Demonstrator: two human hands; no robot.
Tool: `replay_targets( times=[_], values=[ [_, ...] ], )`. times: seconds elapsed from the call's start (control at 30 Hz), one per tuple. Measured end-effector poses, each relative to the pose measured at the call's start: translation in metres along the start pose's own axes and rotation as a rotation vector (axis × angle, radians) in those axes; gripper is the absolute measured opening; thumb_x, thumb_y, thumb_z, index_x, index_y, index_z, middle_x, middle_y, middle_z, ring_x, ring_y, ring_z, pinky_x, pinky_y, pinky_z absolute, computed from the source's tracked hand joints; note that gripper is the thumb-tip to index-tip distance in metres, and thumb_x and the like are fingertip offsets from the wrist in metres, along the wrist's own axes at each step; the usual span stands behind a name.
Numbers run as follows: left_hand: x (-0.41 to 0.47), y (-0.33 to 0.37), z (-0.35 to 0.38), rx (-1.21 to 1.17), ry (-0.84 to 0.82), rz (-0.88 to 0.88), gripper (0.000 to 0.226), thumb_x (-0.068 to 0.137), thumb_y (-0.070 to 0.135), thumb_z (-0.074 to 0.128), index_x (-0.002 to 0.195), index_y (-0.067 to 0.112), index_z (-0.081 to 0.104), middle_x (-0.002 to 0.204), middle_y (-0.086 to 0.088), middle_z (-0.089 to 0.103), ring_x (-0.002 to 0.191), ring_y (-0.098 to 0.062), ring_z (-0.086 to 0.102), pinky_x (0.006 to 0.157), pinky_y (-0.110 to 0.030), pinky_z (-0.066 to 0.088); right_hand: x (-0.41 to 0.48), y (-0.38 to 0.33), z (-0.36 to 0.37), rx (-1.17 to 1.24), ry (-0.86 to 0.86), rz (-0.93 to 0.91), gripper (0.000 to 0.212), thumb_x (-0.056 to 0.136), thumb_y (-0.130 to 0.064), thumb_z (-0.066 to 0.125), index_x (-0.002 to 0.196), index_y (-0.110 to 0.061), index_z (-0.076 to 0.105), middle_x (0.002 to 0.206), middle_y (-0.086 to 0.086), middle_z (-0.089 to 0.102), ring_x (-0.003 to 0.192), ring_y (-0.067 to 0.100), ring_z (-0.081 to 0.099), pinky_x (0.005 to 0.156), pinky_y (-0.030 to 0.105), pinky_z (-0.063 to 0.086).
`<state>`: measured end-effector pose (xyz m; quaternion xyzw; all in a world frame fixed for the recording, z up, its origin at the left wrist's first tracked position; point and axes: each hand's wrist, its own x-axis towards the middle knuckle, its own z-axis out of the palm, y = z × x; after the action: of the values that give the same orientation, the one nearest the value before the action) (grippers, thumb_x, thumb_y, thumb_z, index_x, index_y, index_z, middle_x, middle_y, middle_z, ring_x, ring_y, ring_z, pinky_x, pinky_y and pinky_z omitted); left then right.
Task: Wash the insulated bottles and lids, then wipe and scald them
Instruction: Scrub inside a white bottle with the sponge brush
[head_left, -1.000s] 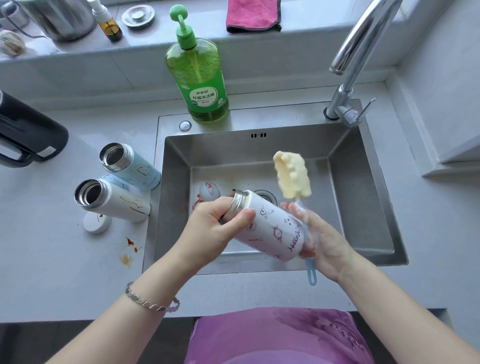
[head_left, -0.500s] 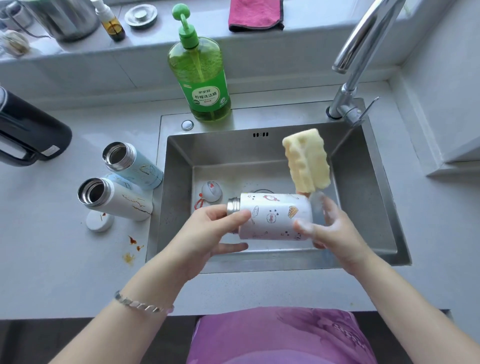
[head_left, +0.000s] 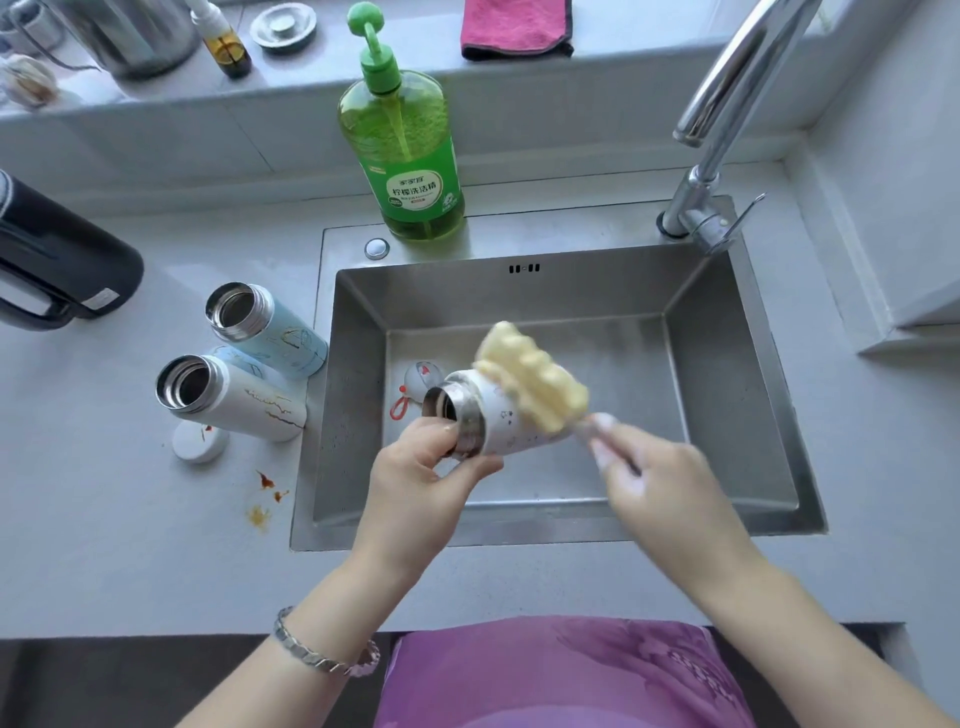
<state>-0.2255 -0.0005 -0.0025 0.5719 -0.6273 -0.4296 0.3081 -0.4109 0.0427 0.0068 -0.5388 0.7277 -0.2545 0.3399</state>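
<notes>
Grey stone bench (head_left: 104, 545) is carrying a steel sink (head_left: 737, 364) with a tap (head_left: 727, 104) at its far right corner and a green pump bottle of dish soap (head_left: 405, 156) standing on its back rim. Over the basin, the left hand (head_left: 421, 478) is grasping a white printed bottle (head_left: 498, 421) by its bare metal neck, holding it tilted on its side with the open mouth facing left. The right hand (head_left: 649, 473) is clenching the handle of a yellow sponge brush (head_left: 530, 382), whose sponge head is lying against the upper side of that bottle. A small lid with a red loop (head_left: 421, 376) is lying on the sink floor just behind the bottle's mouth. Left of the sink, a pale blue bottle (head_left: 265, 327) and a white bottle (head_left: 228, 397) are lying open on the bench, side by side, with a round white lid (head_left: 200, 441) just in front of them and brownish stains (head_left: 265, 493) nearby. A pink cloth (head_left: 514, 26) is resting on the ledge behind.
</notes>
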Motion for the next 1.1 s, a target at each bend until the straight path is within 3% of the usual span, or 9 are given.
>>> replay_targets(
  times=[0.07, 0.17, 0.27, 0.33, 0.43, 0.57, 0.7, 0.93, 1.1],
  values=[
    [0.001, -0.006, -0.003, 0.137, -0.007, 0.180, 0.012, 0.070, 0.017, 0.074, 0.069, 0.006, 0.067, 0.074, 0.003, 0.063, 0.079, -0.006, 0.055, 0.072, -0.013, 0.043, 0.003, 0.003, -0.001, -0.002, -0.008, 0.052, 0.026, 0.093, -0.018, 0.049, 0.112, -0.023, 0.067, 0.042, -0.009, 0.041, 0.045, 0.012, 0.035, 0.051, 0.029, 0.027],
    [0.001, -0.015, -0.006, 0.237, -0.016, 0.379, 0.016, 0.074, 0.022, 0.065, 0.070, 0.008, 0.061, 0.076, 0.013, 0.057, 0.081, -0.008, 0.051, 0.076, -0.011, 0.040, -0.013, -0.016, 0.000, 0.131, -0.097, -0.040, 0.023, 0.093, -0.017, 0.051, 0.108, -0.025, 0.068, 0.058, -0.011, 0.058, 0.052, 0.014, 0.045, 0.054, 0.026, 0.035],
    [0.001, -0.021, -0.011, 0.311, -0.021, 0.588, 0.007, 0.081, 0.015, 0.061, 0.082, 0.012, 0.055, 0.079, 0.008, 0.059, 0.086, -0.014, 0.052, 0.081, -0.013, 0.041, 0.001, -0.004, -0.009, 0.129, -0.033, 0.131, 0.025, 0.092, -0.015, 0.052, 0.112, -0.017, 0.068, 0.101, 0.002, 0.072, 0.096, 0.024, 0.061, 0.079, 0.025, 0.040],
    [0.001, -0.025, -0.011, 0.376, -0.035, 0.700, 0.009, 0.083, 0.009, 0.060, 0.088, 0.011, 0.053, 0.079, -0.001, 0.064, 0.087, -0.017, 0.052, 0.078, -0.019, 0.045, 0.001, -0.004, -0.012, 0.114, -0.045, 0.131, 0.025, 0.092, -0.014, 0.051, 0.110, -0.018, 0.068, 0.105, 0.002, 0.071, 0.102, 0.025, 0.060, 0.080, 0.025, 0.039],
    [0.003, -0.029, -0.013, 0.452, -0.050, 0.811, 0.010, 0.085, 0.003, 0.058, 0.091, 0.010, 0.053, 0.079, -0.005, 0.066, 0.085, -0.020, 0.053, 0.071, -0.028, 0.048, -0.011, -0.022, -0.008, 0.161, -0.142, -0.013, 0.024, 0.091, -0.014, 0.053, 0.089, -0.032, 0.068, 0.087, 0.004, 0.073, 0.080, 0.024, 0.060, 0.071, 0.029, 0.042],
    [0.004, -0.031, -0.019, 0.520, -0.083, 0.955, 0.014, 0.085, -0.005, 0.053, 0.094, 0.006, 0.054, 0.080, -0.009, 0.067, 0.087, -0.025, 0.056, 0.090, -0.030, 0.048, 0.011, 0.005, -0.014, 0.085, -0.107, 0.188, 0.027, 0.092, -0.017, 0.050, 0.113, -0.021, 0.067, 0.093, 0.007, 0.072, 0.072, 0.029, 0.057, 0.061, 0.027, 0.037],
    [0.009, -0.037, -0.021, 0.587, -0.172, 1.049, 0.015, 0.089, -0.006, 0.045, 0.096, 0.006, 0.053, 0.079, -0.011, 0.067, 0.087, -0.026, 0.056, 0.092, -0.039, 0.048, -0.002, -0.015, -0.017, 0.163, -0.315, 0.020, 0.028, 0.093, -0.017, 0.049, 0.110, -0.028, 0.067, 0.052, -0.014, 0.053, 0.047, 0.008, 0.040, 0.051, 0.017, 0.031],
    [0.010, -0.037, -0.025, 0.608, -0.211, 1.121, 0.017, 0.097, 0.002, 0.036, 0.098, 0.006, 0.053, 0.082, -0.009, 0.068, 0.094, -0.024, 0.056, 0.102, -0.043, 0.043, 0.022, 0.005, -0.020, 0.049, -0.344, 0.101, 0.025, 0.092, -0.020, 0.049, 0.105, -0.031, 0.067, 0.038, -0.019, 0.045, 0.040, 0.004, 0.037, 0.045, 0.013, 0.029],
    [0.002, -0.042, -0.025, 0.536, -0.186, 1.018, 0.015, 0.086, -0.004, 0.052, 0.096, 0.007, 0.054, 0.083, -0.009, 0.068, 0.091, -0.024, 0.056, 0.100, -0.032, 0.044, 0.025, 0.017, -0.024, 0.048, -0.305, 0.222, 0.025, 0.093, -0.020, 0.050, 0.110, -0.022, 0.068, 0.038, -0.024, 0.044, 0.044, -0.001, 0.041, 0.050, 0.012, 0.029]
  ],
)
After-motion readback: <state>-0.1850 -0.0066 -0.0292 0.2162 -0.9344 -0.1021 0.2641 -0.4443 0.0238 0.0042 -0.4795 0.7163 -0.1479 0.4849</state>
